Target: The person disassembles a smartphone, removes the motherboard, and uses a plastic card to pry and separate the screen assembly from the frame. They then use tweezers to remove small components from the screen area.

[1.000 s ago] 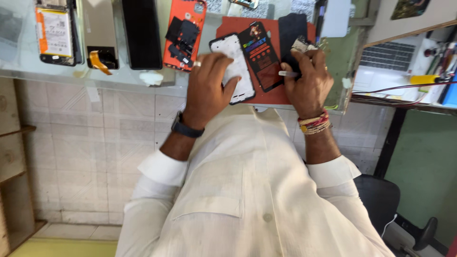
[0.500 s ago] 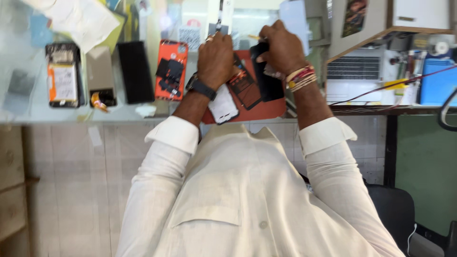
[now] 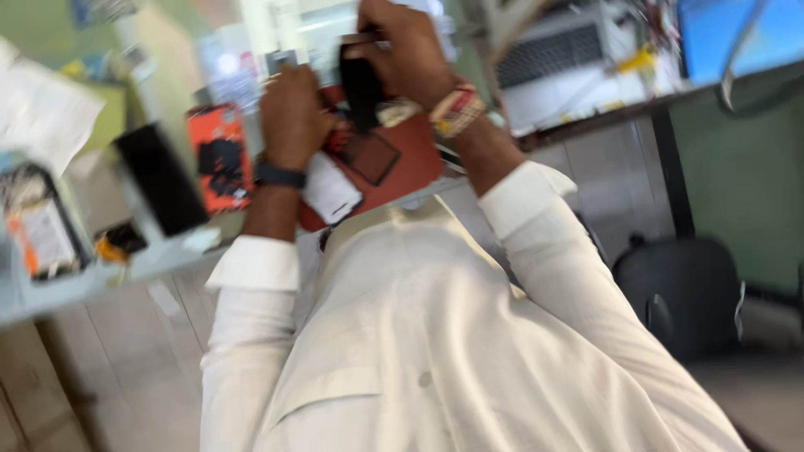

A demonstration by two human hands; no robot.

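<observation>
The view is blurred. My left hand (image 3: 293, 117), with a dark watch on its wrist, lies curled over the top end of a white phone (image 3: 331, 191) that rests on a red mat (image 3: 402, 163). My right hand (image 3: 410, 50), with beaded bands at the wrist, holds a black phone part (image 3: 360, 84) upright above the mat. A dark square piece lies on the mat below it. Both hands are close together over the desk edge.
Left of the mat lie an orange opened phone back (image 3: 216, 155), a black phone (image 3: 159, 177) and an opened phone with a battery (image 3: 42, 222). A laptop (image 3: 569, 50) stands at the right. A black chair (image 3: 678, 293) is beside my right arm.
The view has swung and tilted, so the desk now slopes. My right hand has lifted the black part up off the mat. My left hand stays on the white phone.
</observation>
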